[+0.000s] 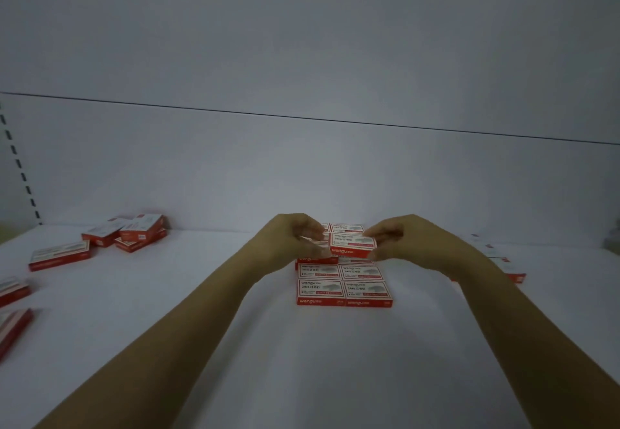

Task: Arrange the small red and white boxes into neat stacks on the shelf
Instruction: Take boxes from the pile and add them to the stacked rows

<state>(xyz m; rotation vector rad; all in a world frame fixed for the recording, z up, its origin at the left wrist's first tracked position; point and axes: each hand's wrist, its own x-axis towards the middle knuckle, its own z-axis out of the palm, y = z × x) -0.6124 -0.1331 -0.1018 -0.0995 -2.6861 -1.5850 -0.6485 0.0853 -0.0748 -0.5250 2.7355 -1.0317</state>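
head camera looks down at a white shelf [302,361] with both arms stretched out over it. the right hand [399,239] pinches a small red and white box [352,244] by its right end, with the thumb below and the fingers on top, clamped on it. the box is flat and lifted just above the neat block of boxes [342,291] in the middle of the shelf. i think it is held by the end so the hand can set it down square without bumping the ones beside it.

the left hand [292,237] has its fingers curled round a left box [313,257] next to it. most of that box is hidden, so i cannot tell if it is lifted or lying on the block. the two held boxes sit side by side, like the two rows under them.

the block sides line up well, so the new box should match those edges. the shelf in front of the block is bare, so there is room to pull the arms back. a loose pile [134,234] and a single box [60,255] lie well apart on the left. more boxes [13,289] sit at the left edge. a few right boxes [510,271] hide partly behind the right arm, so that arm could knock them if it swings wide.
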